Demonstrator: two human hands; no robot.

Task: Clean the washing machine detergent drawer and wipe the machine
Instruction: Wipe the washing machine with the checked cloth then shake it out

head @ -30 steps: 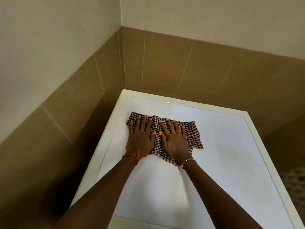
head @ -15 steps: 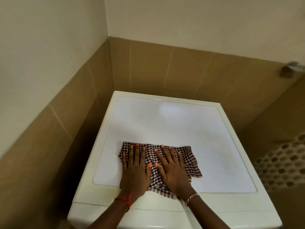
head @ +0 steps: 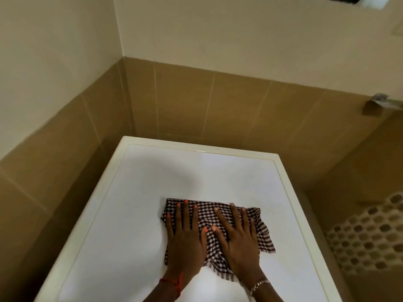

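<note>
One machine [head: 152, 192], one cloth [head: 261, 229], two hands [head: 185, 245] [head: 239, 243], perhaps one basket [head: 366, 236]

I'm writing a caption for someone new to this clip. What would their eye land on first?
First, the dark checked cloth spread on the white washing machine top, in its nearer half. Both hands press flat on it side by side, fingers straight: the left hand with orange nails, the right hand with a bracelet at the wrist. Brown tiled walls close in the corner behind.

one wide-angle head view looks forward and down from the front edge of the washing machine top [head: 135, 203], close above the left hand [head: 185, 243] and right hand [head: 238, 243], facing the tiled wall corner [head: 125, 101] behind it.
</note>
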